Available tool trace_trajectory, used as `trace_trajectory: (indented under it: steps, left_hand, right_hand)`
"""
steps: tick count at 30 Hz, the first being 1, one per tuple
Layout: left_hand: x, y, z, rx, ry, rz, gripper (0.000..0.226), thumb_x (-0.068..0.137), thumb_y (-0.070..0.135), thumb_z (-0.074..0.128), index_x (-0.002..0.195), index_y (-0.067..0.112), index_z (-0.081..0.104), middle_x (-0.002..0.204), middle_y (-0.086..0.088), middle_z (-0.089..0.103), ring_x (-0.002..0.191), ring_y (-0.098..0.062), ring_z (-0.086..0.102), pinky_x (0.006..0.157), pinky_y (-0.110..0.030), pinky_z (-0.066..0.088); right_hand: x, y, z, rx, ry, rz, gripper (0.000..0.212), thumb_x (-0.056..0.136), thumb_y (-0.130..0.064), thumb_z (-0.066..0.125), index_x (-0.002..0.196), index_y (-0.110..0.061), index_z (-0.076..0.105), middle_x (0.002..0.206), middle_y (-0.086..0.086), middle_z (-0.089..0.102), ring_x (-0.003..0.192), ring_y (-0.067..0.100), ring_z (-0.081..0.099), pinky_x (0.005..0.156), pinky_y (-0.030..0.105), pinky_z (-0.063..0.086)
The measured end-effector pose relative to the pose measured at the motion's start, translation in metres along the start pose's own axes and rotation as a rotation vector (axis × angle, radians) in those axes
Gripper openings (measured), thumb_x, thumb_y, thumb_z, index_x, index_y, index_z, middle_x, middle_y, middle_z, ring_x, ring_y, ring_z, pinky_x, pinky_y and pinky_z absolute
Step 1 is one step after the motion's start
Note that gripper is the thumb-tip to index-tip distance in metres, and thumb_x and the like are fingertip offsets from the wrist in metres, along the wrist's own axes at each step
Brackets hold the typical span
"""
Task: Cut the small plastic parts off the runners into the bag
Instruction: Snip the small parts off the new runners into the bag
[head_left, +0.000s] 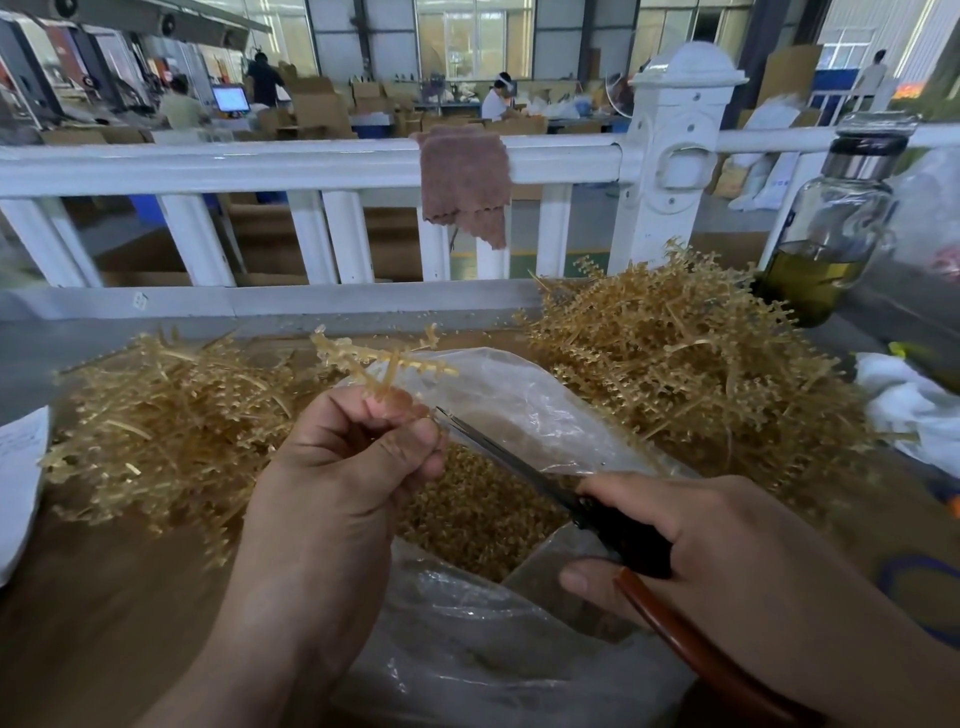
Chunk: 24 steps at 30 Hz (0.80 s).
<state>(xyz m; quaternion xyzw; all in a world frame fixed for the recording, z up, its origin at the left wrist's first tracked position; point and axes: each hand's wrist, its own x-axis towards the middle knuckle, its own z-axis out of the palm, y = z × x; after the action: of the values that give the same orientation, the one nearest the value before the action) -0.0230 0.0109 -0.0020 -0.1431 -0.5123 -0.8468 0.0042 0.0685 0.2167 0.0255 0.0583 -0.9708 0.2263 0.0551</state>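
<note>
My left hand (343, 467) pinches an amber plastic runner (384, 361) by its stem and holds it upright over the open clear plastic bag (524, 405). Small parts still line the runner's side branches. My right hand (717, 551) grips black-handled scissors (545, 486), and the blade tips lie just right of my left fingertips, below the runner. Whether the blades touch the runner I cannot tell. A heap of small amber cut parts (478, 514) fills the bag's bottom.
A pile of amber runners (161, 431) lies left of the bag, and a larger pile (691, 364) sits at the right. A glass bottle (826, 234) with yellowish liquid stands far right. A white railing (311, 166) with a brown cloth (467, 182) borders the cardboard-topped table.
</note>
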Motion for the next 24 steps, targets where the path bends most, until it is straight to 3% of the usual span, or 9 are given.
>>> trace_trajectory:
  steps: [8, 17, 24]
  left_hand:
    - [-0.0003, 0.0004, -0.0005, -0.009, -0.044, 0.024, 0.023, 0.067, 0.005, 0.073, 0.066, 0.027, 0.065, 0.073, 0.007, 0.064, 0.068, -0.009, 0.061, 0.064, -0.018, 0.054]
    - [-0.0004, 0.0009, -0.0023, 0.017, -0.034, 0.018, 0.020, 0.064, 0.007, 0.074, 0.070, 0.022, 0.063, 0.077, -0.002, 0.064, 0.069, -0.012, 0.061, 0.065, -0.019, 0.055]
    - [0.0004, 0.0011, -0.0013, 0.009, -0.040, 0.049, 0.021, 0.059, 0.009, 0.076, 0.068, 0.024, 0.064, 0.076, -0.001, 0.063, 0.067, -0.012, 0.061, 0.064, -0.018, 0.054]
  right_hand:
    - [-0.0012, -0.0018, -0.0019, 0.021, -0.003, -0.002, 0.055, 0.073, -0.073, 0.055, 0.106, -0.030, 0.064, 0.080, -0.016, 0.067, 0.074, -0.001, 0.061, 0.066, 0.017, 0.045]
    - [-0.0008, -0.0011, -0.0025, 0.028, -0.018, -0.032, 0.042, 0.081, -0.066, 0.063, 0.096, -0.027, 0.064, 0.074, -0.011, 0.062, 0.064, 0.005, 0.057, 0.058, 0.015, 0.040]
    - [-0.0010, -0.0005, -0.0038, 0.044, -0.019, -0.045, 0.037, 0.083, -0.065, 0.065, 0.091, -0.028, 0.061, 0.076, -0.017, 0.062, 0.066, 0.000, 0.058, 0.061, 0.013, 0.041]
